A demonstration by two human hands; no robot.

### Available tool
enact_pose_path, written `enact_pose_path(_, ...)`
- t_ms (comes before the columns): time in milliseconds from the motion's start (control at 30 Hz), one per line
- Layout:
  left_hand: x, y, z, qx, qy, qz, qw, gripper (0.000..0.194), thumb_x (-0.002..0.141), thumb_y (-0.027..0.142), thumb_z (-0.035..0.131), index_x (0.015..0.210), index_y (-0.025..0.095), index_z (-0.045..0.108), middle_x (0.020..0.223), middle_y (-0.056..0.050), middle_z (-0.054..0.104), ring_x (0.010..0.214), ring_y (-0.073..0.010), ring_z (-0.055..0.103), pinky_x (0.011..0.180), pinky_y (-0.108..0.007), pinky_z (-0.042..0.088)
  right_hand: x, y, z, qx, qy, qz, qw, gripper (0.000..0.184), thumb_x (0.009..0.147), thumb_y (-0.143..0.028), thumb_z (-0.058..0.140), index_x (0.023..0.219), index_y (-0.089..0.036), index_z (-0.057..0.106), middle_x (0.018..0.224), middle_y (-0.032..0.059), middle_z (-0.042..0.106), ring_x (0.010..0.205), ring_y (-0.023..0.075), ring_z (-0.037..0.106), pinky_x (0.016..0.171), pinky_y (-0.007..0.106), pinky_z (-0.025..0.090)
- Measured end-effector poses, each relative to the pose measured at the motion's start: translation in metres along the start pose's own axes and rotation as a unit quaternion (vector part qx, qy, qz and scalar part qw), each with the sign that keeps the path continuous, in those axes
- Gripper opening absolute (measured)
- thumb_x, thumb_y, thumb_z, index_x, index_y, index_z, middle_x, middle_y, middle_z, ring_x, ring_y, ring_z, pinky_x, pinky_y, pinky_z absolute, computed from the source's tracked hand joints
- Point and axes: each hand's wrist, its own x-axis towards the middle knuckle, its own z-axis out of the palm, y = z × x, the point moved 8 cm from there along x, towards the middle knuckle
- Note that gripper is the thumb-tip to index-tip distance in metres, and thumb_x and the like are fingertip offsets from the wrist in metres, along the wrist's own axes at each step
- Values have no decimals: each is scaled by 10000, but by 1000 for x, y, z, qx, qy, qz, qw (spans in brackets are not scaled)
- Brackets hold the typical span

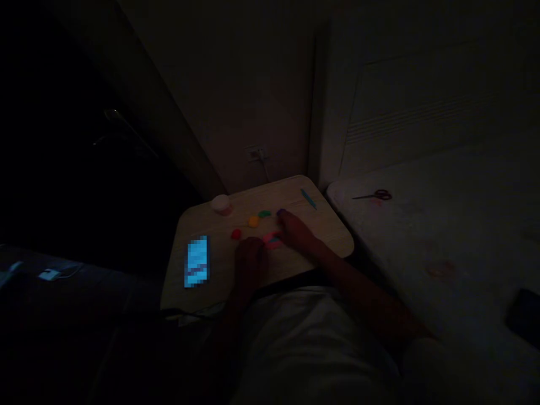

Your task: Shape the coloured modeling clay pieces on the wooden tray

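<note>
The room is very dark. On a small wooden table (320, 225), my left hand (251, 256) and my right hand (295, 230) rest close together over a pink lump (272, 241) that looks like modelling clay. Both hands touch or nearly touch the pink lump; their fingers are too dark to make out. Just beyond the hands lie a red piece (235, 234), an orange piece (253, 221), a green piece (264, 214) and a small purple piece (280, 212).
A lit phone screen (197, 261) lies at the table's left. A small white tub (221, 203) stands at the back left, and a teal tool (308, 198) lies at the back right. Scissors (375, 196) lie on the bed (442, 225) to the right. A wall socket (255, 153) is behind.
</note>
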Motion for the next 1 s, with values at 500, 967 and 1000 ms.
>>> enact_pose_path(500, 3, 2, 1, 11, -11, -4, 1000, 79, 920, 186, 526, 908, 210, 601, 971, -88, 655, 957, -269, 587, 923, -438, 470, 0, 7, 0, 37, 10, -9, 999, 301, 808, -241, 772, 1025, -164, 579, 1011, 62, 654, 906, 192, 599, 803, 296, 451)
enact_pose_path(967, 3, 0, 1, 3, -8, -12, 1000, 153, 940, 204, 518, 1015, 205, 650, 1017, -95, 652, 999, -274, 590, 933, -442, 474, 8, -6, 14, -142, -197, 108, 964, 441, 848, -456, 753, 1164, -164, 658, 1196, 191, 716, 1082, 324, 694, 841, 359, 526)
enact_pose_path(1000, 3, 1, 2, 3, -12, -4, 1000, 179, 938, 198, 519, 1040, 209, 666, 1033, -93, 652, 1008, -272, 590, 936, -441, 474, 9, -6, 14, -143, -200, 114, 963, 458, 840, -475, 757, 1162, -162, 665, 1195, 193, 718, 1089, 327, 697, 851, 367, 532)
